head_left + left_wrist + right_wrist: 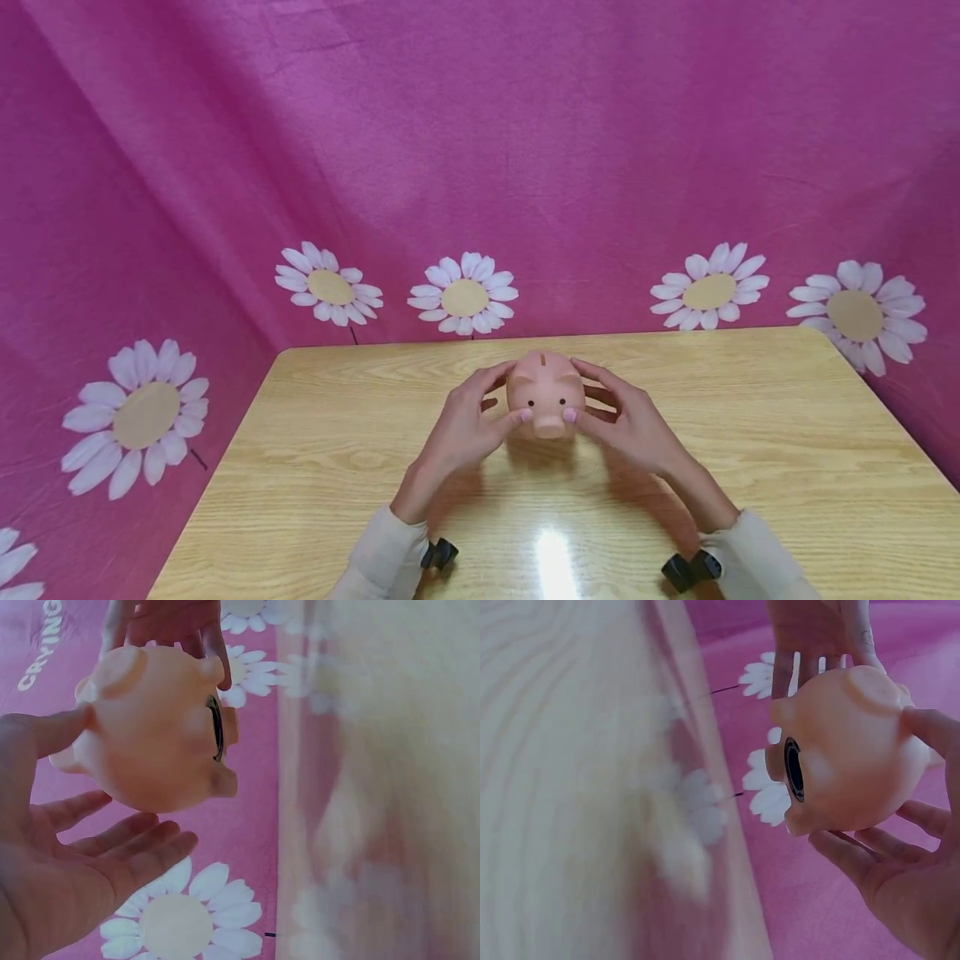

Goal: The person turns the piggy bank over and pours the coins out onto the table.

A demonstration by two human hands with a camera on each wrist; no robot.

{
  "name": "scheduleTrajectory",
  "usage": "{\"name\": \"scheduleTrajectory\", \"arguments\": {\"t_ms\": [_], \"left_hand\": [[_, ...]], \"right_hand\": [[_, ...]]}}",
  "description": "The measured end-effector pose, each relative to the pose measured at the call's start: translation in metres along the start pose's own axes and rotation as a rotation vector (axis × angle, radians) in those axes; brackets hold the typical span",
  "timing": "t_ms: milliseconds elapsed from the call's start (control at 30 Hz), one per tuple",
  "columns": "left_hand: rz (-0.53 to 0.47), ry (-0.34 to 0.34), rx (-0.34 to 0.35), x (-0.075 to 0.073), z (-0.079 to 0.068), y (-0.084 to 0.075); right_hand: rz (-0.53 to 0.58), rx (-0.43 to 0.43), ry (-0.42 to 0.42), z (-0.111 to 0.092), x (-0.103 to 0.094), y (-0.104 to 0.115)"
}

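Observation:
A pink piggy bank (546, 392) is held between both hands above the wooden table, its snout facing me and the coin slot on top. My left hand (468, 417) grips its left side, thumb beside the snout and fingers spread round the flank. On the other side my right hand (633, 421) holds it the same way. From below, in the left wrist view, the piggy bank (157, 727) shows stubby feet and a dark round opening in its belly. The right wrist view also shows that opening on the piggy bank (847, 750), with the right hand (915, 877) around it.
The light wood table (337, 458) reaches back to a magenta cloth (525, 167) printed with white daisies, which hangs behind it and along the left. A black wrist device (438, 554) sits at the left cuff, another black device (690, 569) at the right.

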State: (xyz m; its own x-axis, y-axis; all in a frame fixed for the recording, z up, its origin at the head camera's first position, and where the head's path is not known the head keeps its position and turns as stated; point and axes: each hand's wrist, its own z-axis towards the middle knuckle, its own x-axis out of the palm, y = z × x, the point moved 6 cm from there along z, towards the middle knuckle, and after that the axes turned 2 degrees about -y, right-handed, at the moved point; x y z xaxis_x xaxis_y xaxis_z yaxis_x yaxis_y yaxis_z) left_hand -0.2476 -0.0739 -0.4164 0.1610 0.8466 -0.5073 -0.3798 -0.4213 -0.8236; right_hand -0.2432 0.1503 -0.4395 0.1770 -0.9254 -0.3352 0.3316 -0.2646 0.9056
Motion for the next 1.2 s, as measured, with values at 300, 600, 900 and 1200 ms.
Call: {"name": "scheduleTrajectory", "arguments": {"t_ms": [300, 600, 900, 1200], "left_hand": [[-0.158, -0.078, 0.042, -0.007, 0.012, -0.006], [-0.113, -0.013, 0.115, -0.004, 0.006, -0.004], [-0.203, -0.037, 0.098, 0.001, 0.005, 0.0], [-0.301, -0.079, 0.048, -0.005, 0.002, 0.001]], "right_hand": [[-0.032, 0.039, -0.057, 0.013, -0.005, 0.014], [0.001, 0.055, -0.032, 0.007, -0.005, 0.012], [0.021, 0.092, -0.024, 0.001, -0.004, 0.012], [0.007, 0.094, -0.027, 0.002, -0.002, 0.016]]}}
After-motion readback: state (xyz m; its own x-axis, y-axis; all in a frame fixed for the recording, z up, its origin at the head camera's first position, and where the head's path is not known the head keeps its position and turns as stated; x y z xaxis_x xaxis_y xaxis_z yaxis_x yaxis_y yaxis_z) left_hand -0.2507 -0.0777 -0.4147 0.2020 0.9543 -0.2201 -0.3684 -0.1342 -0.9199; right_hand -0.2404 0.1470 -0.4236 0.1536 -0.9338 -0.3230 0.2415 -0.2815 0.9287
